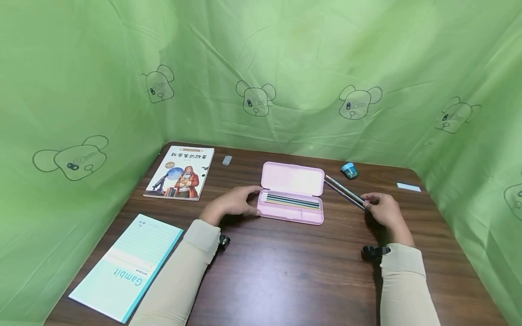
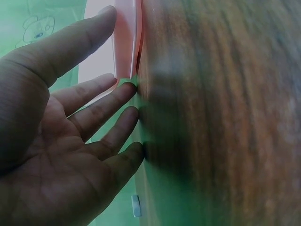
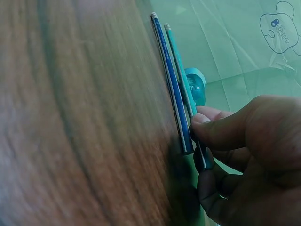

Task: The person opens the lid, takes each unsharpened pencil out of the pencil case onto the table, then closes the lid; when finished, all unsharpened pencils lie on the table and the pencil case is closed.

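Observation:
A pink pencil case (image 1: 281, 213) lies with its lid raised in the middle of the table, several pencils (image 1: 291, 202) side by side in its long compartment. At its left end is my left hand (image 1: 233, 202), thumb by the front corner and fingers spread toward the hinge side, nearly straight in the left wrist view. To the right of the case, my right hand (image 1: 383, 210) pinches a green pencil (image 3: 177, 61) near its lower end between thumb and fingers. Close alongside that one is a blue pencil (image 3: 171, 80), outside the grip.
Behind the pencils stands a blue pencil sharpener (image 1: 350, 170); a pale flat strip (image 1: 408, 187) lies farther right. A grey eraser (image 1: 227, 160) sits at the back left, near an illustrated book (image 1: 179, 174). A notebook (image 1: 126, 267) lies along the left edge. Green curtain (image 1: 302, 54) surrounds the table.

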A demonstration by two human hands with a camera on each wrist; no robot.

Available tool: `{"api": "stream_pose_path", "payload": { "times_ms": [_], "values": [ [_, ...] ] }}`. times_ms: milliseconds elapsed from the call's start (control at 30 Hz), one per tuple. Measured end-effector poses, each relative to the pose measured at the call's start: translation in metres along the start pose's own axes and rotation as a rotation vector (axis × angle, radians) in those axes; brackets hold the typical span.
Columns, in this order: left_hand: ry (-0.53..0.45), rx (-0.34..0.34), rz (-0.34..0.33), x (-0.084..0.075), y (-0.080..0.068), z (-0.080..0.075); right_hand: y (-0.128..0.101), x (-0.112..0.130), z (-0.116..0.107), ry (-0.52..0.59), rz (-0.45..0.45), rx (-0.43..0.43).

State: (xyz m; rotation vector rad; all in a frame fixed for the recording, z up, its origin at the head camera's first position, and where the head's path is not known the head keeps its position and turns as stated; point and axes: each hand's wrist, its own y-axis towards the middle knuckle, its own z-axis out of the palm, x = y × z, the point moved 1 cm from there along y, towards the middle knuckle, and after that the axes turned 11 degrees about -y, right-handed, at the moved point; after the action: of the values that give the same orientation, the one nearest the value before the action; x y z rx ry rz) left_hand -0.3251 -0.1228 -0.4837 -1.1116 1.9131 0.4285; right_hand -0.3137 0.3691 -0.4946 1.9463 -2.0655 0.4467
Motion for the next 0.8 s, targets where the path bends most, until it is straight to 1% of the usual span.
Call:
{"api": "stream_pose_path", "payload": {
  "times_ms": [167,367,467,533,600,667,733,800],
  "values": [
    [0.001,-0.002,0.004,-0.001,-0.001,0.0,0.0,0.0,0.002,-0.003,0.003,0.021],
    [-0.002,0.001,-0.005,-0.002,-0.002,0.0,0.0,-0.002,0.003,-0.014,-0.02,0.013],
    [0.002,0.002,-0.003,-0.002,-0.001,0.001,0.0,-0.002,0.0,-0.02,-0.028,0.018],
    [0.003,0.002,0.002,-0.002,0.0,0.001,-0.002,0.002,-0.005,-0.026,-0.045,0.014],
    [0.004,0.004,0.004,-0.003,0.0,0.001,-0.004,0.013,-0.011,-0.03,-0.07,0.003],
    [0.004,0.008,0.003,-0.004,0.0,0.0,-0.006,0.03,-0.015,-0.023,-0.104,-0.012],
    [0.007,0.011,0.003,-0.005,-0.001,-0.001,-0.008,0.052,-0.014,-0.003,-0.148,-0.022],
    [0.006,0.012,0.001,-0.005,-0.002,-0.001,-0.01,0.075,-0.007,0.026,-0.212,-0.01]
  ]
}}
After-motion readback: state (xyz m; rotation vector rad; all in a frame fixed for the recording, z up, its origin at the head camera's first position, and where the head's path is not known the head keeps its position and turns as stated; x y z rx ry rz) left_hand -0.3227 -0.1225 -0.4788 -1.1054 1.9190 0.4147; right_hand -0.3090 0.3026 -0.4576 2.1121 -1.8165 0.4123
